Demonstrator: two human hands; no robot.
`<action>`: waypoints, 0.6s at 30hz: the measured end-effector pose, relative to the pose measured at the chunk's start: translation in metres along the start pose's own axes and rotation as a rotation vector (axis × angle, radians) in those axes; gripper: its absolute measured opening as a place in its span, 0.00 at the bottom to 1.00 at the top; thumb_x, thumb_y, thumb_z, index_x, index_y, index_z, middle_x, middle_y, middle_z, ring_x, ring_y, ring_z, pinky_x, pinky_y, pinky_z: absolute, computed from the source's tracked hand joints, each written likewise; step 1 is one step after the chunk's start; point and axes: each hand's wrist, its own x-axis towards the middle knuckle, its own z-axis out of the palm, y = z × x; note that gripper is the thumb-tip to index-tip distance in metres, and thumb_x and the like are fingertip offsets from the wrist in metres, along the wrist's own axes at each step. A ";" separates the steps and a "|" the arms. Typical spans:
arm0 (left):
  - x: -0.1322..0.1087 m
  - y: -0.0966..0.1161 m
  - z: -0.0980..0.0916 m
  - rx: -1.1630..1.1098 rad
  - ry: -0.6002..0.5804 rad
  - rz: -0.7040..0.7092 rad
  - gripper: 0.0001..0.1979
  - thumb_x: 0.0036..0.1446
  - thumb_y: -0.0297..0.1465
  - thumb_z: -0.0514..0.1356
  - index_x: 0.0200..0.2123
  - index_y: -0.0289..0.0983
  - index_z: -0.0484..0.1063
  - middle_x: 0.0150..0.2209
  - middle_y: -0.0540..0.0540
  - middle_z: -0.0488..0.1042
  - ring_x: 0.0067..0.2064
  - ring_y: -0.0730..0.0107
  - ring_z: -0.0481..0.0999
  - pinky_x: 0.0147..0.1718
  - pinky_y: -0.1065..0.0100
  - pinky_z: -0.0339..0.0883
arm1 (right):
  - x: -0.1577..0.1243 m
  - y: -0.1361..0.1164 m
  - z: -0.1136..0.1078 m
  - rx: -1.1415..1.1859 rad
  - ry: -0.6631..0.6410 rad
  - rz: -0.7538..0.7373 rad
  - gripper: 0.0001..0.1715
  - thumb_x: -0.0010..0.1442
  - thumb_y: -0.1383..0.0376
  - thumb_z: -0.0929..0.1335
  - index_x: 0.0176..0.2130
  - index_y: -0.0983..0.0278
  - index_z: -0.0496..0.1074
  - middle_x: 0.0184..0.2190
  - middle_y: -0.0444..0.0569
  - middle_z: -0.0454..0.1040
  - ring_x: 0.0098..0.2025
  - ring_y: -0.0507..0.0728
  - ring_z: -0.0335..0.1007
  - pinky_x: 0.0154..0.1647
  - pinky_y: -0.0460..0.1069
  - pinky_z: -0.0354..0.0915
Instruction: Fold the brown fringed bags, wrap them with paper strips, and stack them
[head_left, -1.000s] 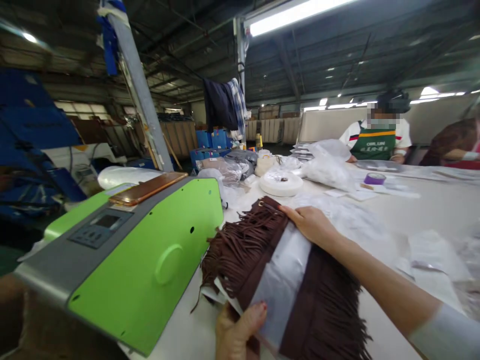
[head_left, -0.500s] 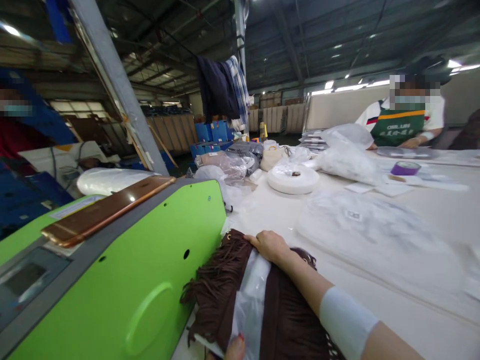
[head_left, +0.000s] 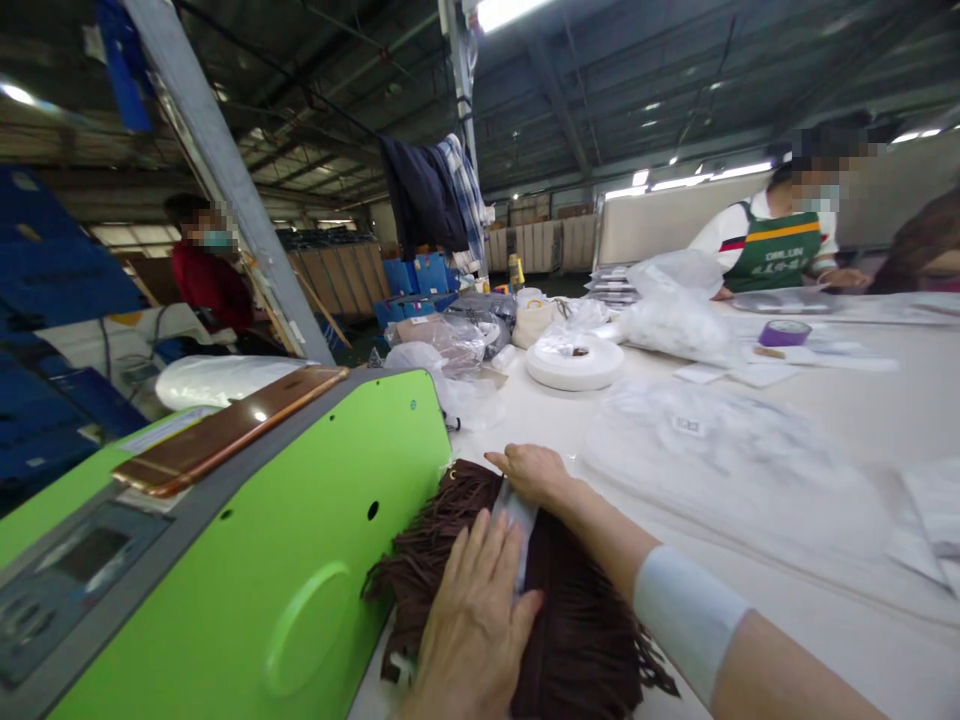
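A dark brown fringed item (head_left: 577, 610) with small metal eyelets lies on the white table, with a clear plastic strip (head_left: 516, 510) running down its middle. My left hand (head_left: 480, 600) rests flat on the strip and the fringe, its fingers stretched out. At the far end of the strip is my right hand (head_left: 532, 473), its fingers curled down over the plastic and its thumb side pointing left. Those fingertips are partly hidden. A pale band (head_left: 690, 610) wraps the right forearm.
Close on the left stands a green machine (head_left: 315, 530) with a brown phone (head_left: 232, 430) on top. Beyond are a white tape roll (head_left: 574, 360), bagged goods (head_left: 697, 440) and purple tape (head_left: 784, 333). One co-worker (head_left: 772, 245) is across the table, another (head_left: 210, 265) behind the machine.
My left hand has come up from the bottom edge and now lies flat over the plastic strip. The right hand stays at the far end. The view has shifted slightly.
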 end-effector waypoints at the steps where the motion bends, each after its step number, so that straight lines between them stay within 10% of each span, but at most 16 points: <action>1: 0.007 -0.004 0.006 0.149 -0.058 0.061 0.25 0.59 0.33 0.51 0.59 0.36 0.56 0.60 0.39 0.57 0.62 0.54 0.55 0.58 0.48 0.52 | -0.005 -0.001 -0.003 0.006 0.026 -0.020 0.36 0.64 0.47 0.48 0.45 0.66 0.70 0.45 0.60 0.73 0.49 0.62 0.68 0.47 0.54 0.60; 10: -0.003 -0.021 0.030 0.469 -0.075 0.126 0.26 0.62 0.33 0.46 0.62 0.34 0.47 0.62 0.35 0.52 0.62 0.57 0.55 0.55 0.52 0.57 | -0.040 0.013 0.049 0.112 0.021 -0.135 0.32 0.64 0.52 0.53 0.60 0.67 0.55 0.60 0.59 0.57 0.60 0.63 0.54 0.59 0.62 0.47; 18: 0.019 -0.012 0.002 0.352 -0.151 0.072 0.22 0.61 0.29 0.43 0.57 0.34 0.60 0.58 0.39 0.62 0.58 0.64 0.63 0.54 0.64 0.58 | -0.081 0.011 0.019 0.179 0.250 -0.184 0.21 0.66 0.63 0.55 0.54 0.61 0.64 0.57 0.51 0.64 0.59 0.55 0.56 0.62 0.57 0.44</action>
